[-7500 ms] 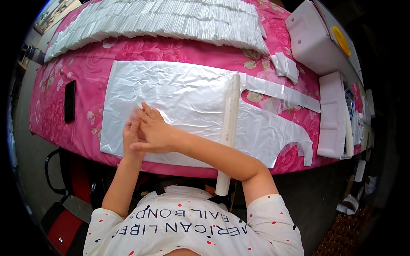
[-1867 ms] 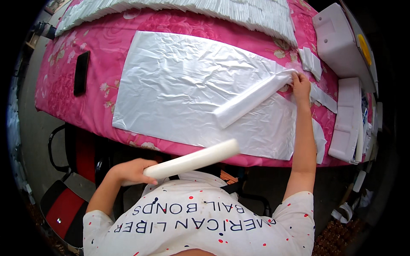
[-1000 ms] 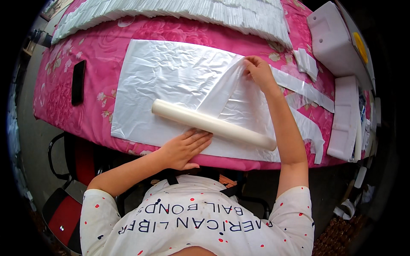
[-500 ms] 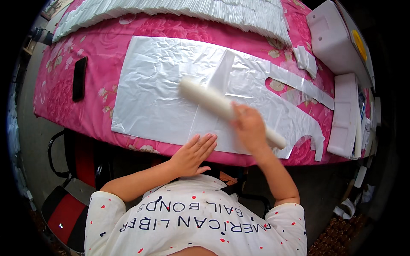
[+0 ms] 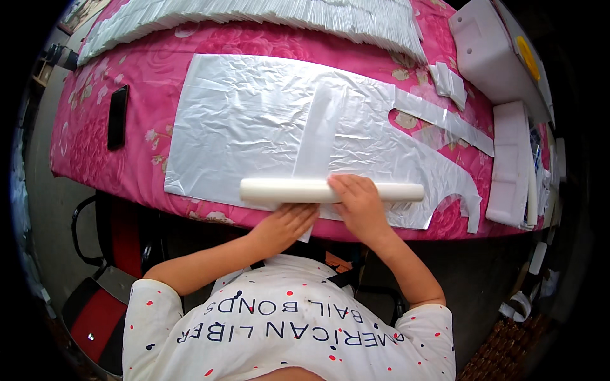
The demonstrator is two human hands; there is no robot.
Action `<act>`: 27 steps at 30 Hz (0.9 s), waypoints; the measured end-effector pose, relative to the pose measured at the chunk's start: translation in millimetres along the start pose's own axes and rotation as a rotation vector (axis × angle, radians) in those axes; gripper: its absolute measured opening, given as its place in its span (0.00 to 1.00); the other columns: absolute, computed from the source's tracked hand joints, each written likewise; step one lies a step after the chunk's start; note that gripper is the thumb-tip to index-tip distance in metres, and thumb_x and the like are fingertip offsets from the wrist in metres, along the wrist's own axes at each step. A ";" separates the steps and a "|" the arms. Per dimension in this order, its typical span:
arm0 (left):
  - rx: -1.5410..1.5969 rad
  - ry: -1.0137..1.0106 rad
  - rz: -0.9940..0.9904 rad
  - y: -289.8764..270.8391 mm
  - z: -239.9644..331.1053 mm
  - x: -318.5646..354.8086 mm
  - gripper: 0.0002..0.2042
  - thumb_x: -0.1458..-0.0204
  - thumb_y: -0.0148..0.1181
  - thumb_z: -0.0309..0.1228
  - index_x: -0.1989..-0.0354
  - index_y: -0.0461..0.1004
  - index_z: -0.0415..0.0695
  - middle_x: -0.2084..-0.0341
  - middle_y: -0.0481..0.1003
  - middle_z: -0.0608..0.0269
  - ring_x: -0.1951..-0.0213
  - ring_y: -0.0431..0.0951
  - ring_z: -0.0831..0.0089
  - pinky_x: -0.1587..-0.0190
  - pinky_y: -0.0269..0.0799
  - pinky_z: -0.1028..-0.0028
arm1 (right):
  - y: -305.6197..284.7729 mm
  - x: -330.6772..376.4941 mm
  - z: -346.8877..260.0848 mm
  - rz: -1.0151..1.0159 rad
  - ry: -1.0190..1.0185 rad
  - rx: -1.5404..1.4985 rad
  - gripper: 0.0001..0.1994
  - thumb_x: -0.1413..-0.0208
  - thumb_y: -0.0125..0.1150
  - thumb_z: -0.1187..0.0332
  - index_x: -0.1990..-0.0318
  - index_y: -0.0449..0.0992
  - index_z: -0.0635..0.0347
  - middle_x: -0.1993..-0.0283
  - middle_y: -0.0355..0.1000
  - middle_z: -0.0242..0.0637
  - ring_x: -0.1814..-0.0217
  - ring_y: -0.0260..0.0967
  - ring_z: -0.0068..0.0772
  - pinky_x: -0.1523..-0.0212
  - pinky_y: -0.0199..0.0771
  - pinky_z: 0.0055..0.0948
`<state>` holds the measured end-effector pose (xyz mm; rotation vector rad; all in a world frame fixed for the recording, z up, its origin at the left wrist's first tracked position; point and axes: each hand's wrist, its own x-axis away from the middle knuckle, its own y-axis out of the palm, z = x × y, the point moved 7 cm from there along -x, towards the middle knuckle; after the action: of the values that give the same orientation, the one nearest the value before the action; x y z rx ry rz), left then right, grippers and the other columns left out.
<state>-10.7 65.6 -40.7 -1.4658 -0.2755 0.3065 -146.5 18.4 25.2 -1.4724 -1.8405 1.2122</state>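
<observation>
A thin white plastic apron (image 5: 235, 114) lies spread across the table, its neck loop and cut-out edges toward the right. Crossing its middle is a paler folded plastic strip (image 5: 318, 124), whose lower end hangs past the table's near edge. My right hand (image 5: 360, 206) grips a smooth white tube (image 5: 286, 190), which lies crosswise over the near part of the apron and the strip. Just below the tube, my left hand (image 5: 283, 228) rests at the near edge with fingers stretched out; the tube partly hides its fingertips.
A pink flowered cloth (image 5: 155, 95) covers the table. Long stacks of folded white plastic (image 5: 273, 19) line the far side. A black phone (image 5: 118, 117) lies at left. White foam boxes (image 5: 508, 165) stand at right, near a small folded white piece (image 5: 447, 84). A red-black chair (image 5: 98, 324) stands lower left.
My right hand has brought the tube nearer to me and turned it from slanted to level. My left hand has shifted slightly down, and the strip's far end has moved left.
</observation>
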 end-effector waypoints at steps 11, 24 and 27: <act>-0.017 -0.051 0.030 1.8 13.5 3.9 0.25 0.48 0.41 0.32 0.39 0.55 0.41 0.37 0.51 0.53 0.35 0.49 0.60 0.37 0.44 0.60 | 5.0 -101.0 37.7 0.157 -0.058 0.127 0.24 0.62 0.62 0.75 0.52 0.69 0.57 0.53 0.68 0.37 0.45 0.60 0.45 0.47 0.60 0.39; 0.267 0.076 0.116 -22.5 -19.2 14.9 0.22 0.51 0.46 0.29 0.46 0.63 0.38 0.42 0.60 0.54 0.39 0.57 0.63 0.38 0.50 0.62 | 27.3 -52.1 8.1 -0.147 -0.325 -0.120 0.27 0.67 0.52 0.83 0.51 0.69 0.60 0.43 0.62 0.42 0.38 0.54 0.45 0.40 0.57 0.40; 0.428 0.158 0.225 -35.8 -23.6 15.8 0.21 0.52 0.47 0.28 0.48 0.64 0.38 0.45 0.63 0.53 0.41 0.61 0.63 0.38 0.52 0.62 | 35.7 -16.4 -20.6 -0.242 -0.327 -0.212 0.25 0.66 0.56 0.79 0.52 0.69 0.60 0.45 0.64 0.41 0.40 0.57 0.45 0.42 0.60 0.38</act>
<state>13.8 46.8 -7.2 -1.0888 0.0825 0.4009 -106.8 10.8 7.1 -1.1585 -2.3515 1.2227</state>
